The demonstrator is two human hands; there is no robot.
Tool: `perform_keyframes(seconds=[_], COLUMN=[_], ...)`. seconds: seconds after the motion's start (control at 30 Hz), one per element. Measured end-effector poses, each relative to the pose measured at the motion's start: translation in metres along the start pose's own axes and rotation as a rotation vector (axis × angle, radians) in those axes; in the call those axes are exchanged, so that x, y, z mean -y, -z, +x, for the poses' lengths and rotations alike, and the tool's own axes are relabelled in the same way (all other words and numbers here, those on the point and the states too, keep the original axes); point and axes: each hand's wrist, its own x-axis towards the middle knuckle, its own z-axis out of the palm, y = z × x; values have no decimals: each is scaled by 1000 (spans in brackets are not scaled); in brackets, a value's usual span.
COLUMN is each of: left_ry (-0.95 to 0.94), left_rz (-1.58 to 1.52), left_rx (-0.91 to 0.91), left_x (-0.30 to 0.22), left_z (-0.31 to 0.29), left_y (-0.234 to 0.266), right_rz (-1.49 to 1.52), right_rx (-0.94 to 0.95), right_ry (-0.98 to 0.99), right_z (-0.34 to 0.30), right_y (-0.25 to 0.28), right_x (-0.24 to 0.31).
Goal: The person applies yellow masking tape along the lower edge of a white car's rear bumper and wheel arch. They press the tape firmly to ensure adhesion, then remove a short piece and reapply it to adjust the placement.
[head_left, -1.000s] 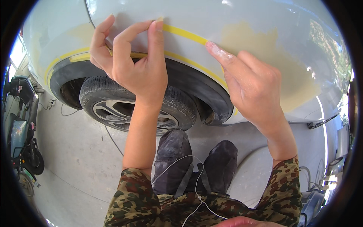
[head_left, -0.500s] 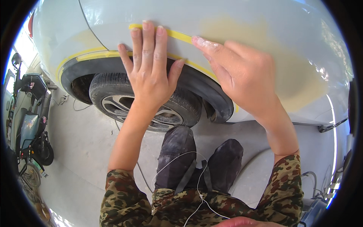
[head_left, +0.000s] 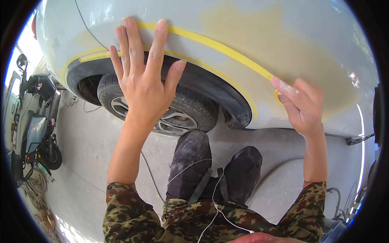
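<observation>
My left hand lies with fingers spread on the pale grey car fender, its fingertips at the left end of a yellow masking tape strip. That strip arcs rightward over the panel to my right hand, which is closed round a small yellow tape roll. Only the roll's left edge shows; the fingers hide the rest. The right index fingertip rests where the strip meets the hand. Below, a thinner yellow tape line follows the black wheel arch trim.
Under the arch stands the wheel's tyre, close to my knees. Tan filler patches mark the panel. An electric scooter is parked at left. A dark cable runs over the concrete floor; a thin white cord hangs before me.
My right hand has moved right and down along the panel, and the upper tape strip is much longer. My left hand has shifted slightly left, with its fingers wider apart.
</observation>
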Motion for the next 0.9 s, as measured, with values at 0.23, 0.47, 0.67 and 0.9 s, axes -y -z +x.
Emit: perform_keyframes(seconds=[0.23,0.47,0.67,0.9], left_ry=[-18,-221,-400,-462], left_rz=[32,125,179,195], left_rx=[24,257,295,298], left_x=[-3,5,29,29], left_z=[2,8,18,19], left_y=[1,15,23,21], right_rz=[-133,-244,-250,-255], right_rx=[32,47,53,69], right_ry=[-40,-55,-139,-168], right_z=[-9,-12,-8,-4], right_y=[-6,-5,-4,-4], right_x=[4,13,15,16])
